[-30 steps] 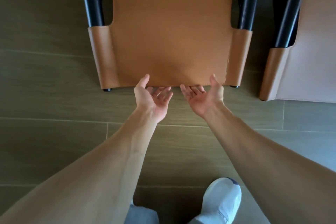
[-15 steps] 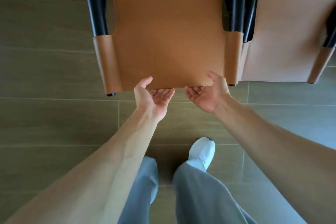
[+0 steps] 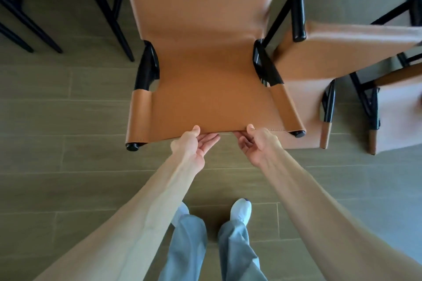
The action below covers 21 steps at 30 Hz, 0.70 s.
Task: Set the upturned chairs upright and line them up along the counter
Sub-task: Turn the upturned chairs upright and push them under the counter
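Over the last second you have tipped the tan chair (image 3: pixel 205 64) up off the floor (image 3: pixel 57 166): its top edge, which lay low against the boards, now rides in your hands, and the dark legs of other furniture (image 3: pixel 109 7) have come into view at upper left. You have also stepped in, both trouser legs now below your arms. I judge the lift is under way but not finished; the chair sits in the middle of the view, leaning toward you, not yet standing by any counter.

The floor is long grey-brown wood-look planks, matte. The chair is a smooth tan leather sling, stitched along its edge, wrapped as sleeves round black metal tubes with round end caps. A paler second chair (image 3: pixel 319 57) of the same build lies just beside it on the right, close enough to snag.

Your left hand (image 3: pixel 196 143) and right hand (image 3: pixel 253 143) both pinch the leather edge, thumbs on top, fingers curled underneath, palms up, set close together near the middle.
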Tool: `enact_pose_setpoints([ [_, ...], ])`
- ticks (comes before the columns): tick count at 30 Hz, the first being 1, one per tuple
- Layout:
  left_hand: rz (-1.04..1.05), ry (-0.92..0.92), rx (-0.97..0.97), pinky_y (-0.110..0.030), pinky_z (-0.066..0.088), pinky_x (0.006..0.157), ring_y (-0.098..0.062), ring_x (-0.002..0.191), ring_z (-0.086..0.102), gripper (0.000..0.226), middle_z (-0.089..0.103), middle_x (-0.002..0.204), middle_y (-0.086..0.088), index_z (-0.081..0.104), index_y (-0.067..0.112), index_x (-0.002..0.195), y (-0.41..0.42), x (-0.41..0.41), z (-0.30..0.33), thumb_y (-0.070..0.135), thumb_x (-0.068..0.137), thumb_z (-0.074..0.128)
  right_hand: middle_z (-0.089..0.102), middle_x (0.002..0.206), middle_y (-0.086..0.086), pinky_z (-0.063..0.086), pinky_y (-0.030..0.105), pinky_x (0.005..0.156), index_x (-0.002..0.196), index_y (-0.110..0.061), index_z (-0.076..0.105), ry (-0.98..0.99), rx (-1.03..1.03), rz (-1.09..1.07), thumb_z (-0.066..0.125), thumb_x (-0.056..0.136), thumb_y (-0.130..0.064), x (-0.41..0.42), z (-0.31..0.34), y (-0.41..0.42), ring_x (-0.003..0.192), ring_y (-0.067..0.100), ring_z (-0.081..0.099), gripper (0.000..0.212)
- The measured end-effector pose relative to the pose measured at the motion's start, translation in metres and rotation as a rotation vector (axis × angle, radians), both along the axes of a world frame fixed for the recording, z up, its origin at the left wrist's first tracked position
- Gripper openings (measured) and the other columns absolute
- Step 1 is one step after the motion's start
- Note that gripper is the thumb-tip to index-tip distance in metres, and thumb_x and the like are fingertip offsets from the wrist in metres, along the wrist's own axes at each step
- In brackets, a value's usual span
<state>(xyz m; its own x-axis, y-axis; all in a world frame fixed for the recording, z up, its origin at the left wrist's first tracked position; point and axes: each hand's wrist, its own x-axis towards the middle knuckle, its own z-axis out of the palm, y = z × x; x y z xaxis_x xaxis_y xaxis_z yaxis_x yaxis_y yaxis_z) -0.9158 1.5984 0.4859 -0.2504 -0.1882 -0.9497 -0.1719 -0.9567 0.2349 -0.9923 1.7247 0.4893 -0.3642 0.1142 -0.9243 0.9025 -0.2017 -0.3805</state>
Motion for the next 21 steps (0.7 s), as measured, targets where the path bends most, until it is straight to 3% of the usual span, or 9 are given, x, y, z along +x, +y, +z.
enact_pose_setpoints([
  [5,-0.065,-0.013,-0.071,-0.055,0.061,0.080,-0.045,0.090,0.073,0.023,0.062,0.103,-0.027,0.050,-0.003,0.119,-0.057,-0.073,0.072,-0.011,0.098,0.053,0.070,0.099,0.015,0.046,0.021,0.042,0.093,-0.003,0.056,0.060,0.073,0.022,0.058,0.100,-0.007,-0.066,0.064,-0.054,0.083,0.023,0.069,0.009],
  [8,-0.132,-0.021,-0.160,-0.055,0.061,0.081,-0.042,0.082,0.074,0.024,0.063,0.092,-0.022,0.050,0.001,0.116,-0.080,-0.109,0.091,-0.011,0.096,0.055,0.071,0.098,0.014,0.045,0.020,0.041,0.102,-0.003,0.056,0.136,0.071,0.070,0.058,0.100,-0.005,-0.100,0.083,-0.078,0.073,0.022,0.071,0.004],
  [12,-0.243,-0.011,-0.354,-0.047,0.064,0.071,-0.033,0.063,0.076,0.009,0.068,0.087,-0.025,0.054,-0.004,0.107,-0.103,-0.155,0.102,-0.001,0.099,0.058,0.074,0.101,0.016,0.050,0.021,0.042,0.116,-0.002,0.058,0.257,0.101,0.019,0.060,0.097,-0.004,-0.149,0.094,-0.109,0.063,0.022,0.073,0.019],
  [16,-0.247,0.016,-0.425,-0.047,0.064,0.066,-0.034,0.063,0.076,0.011,0.067,0.092,-0.028,0.051,0.004,0.091,-0.135,-0.211,0.120,0.000,0.100,0.057,0.075,0.075,0.009,0.054,0.024,0.047,0.098,-0.005,0.061,0.310,0.079,0.061,0.062,0.096,-0.006,-0.205,0.114,-0.136,0.053,0.015,0.073,0.002],
  [18,-0.278,0.031,-0.456,-0.047,0.064,0.064,-0.034,0.065,0.076,0.013,0.069,0.088,-0.029,0.051,0.003,0.089,-0.152,-0.237,0.133,0.002,0.100,0.057,0.073,0.062,0.005,0.054,0.023,0.046,0.089,-0.009,0.060,0.333,0.075,0.101,0.062,0.095,-0.007,-0.233,0.126,-0.152,0.049,0.012,0.069,0.007],
  [21,-0.301,0.007,-0.492,-0.048,0.064,0.065,-0.035,0.068,0.076,0.014,0.070,0.086,-0.027,0.051,0.003,0.088,-0.180,-0.281,0.153,0.004,0.100,0.058,0.071,0.071,0.006,0.051,0.021,0.044,0.083,-0.011,0.060,0.366,0.103,0.153,0.060,0.095,-0.008,-0.279,0.143,-0.179,0.049,0.012,0.065,0.012],
])
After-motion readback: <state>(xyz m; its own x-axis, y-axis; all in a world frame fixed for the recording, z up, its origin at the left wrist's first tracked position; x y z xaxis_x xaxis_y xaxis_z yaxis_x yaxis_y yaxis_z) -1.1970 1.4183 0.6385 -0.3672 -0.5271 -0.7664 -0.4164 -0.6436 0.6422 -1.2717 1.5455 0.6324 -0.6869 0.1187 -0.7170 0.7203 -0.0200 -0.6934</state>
